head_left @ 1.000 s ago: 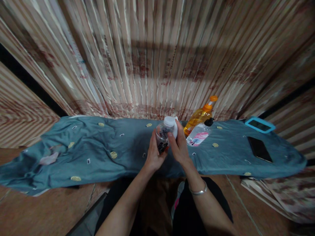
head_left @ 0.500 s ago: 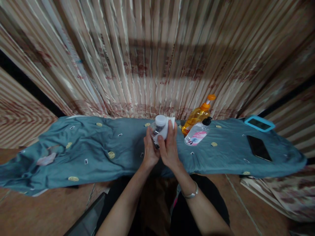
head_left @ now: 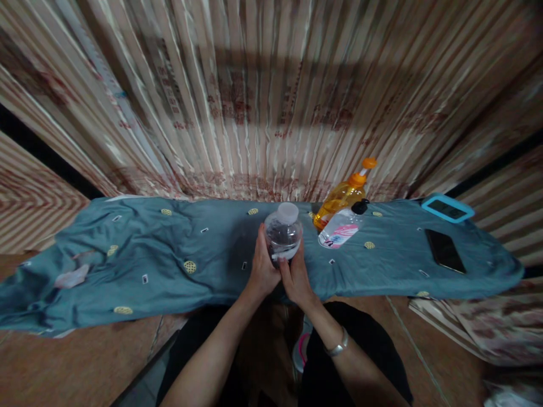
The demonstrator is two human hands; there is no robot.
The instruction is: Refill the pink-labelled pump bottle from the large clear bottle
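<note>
Left of the pink-labelled bottle (head_left: 340,230), your left hand (head_left: 266,270) and right hand (head_left: 297,280) both clasp the clear bottle (head_left: 283,233), which could slip if either grip slackens.

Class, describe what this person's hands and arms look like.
The left hand and right hand are gloveless. No sleeve shows on the left forearm or the right forearm, which wears a shiny, silver-coloured bangle near the wrist.
</note>
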